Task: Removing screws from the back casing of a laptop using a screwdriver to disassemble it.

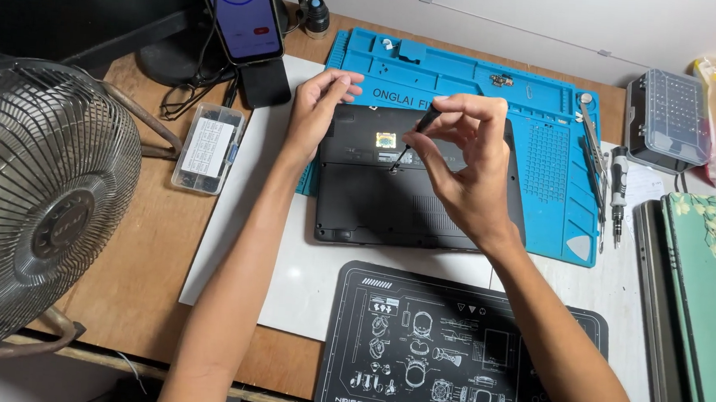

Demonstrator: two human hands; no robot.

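A black laptop (374, 210) lies bottom side up on a blue repair mat (547, 97). My right hand (464, 162) pinches a thin black screwdriver (416, 132) between its fingers, the tip down on the laptop's underside near the middle. My left hand (318, 103) rests on the laptop's far left corner, fingers curled over the edge and holding nothing.
A metal fan (39, 206) stands at the left. A phone (241, 12) on a stand and a small clear parts box (206, 146) sit at the back left. A black printed mat (448, 355) lies in front; tweezers and drivers (604, 179), a bit case (669, 121) and closed laptops (699, 313) are at right.
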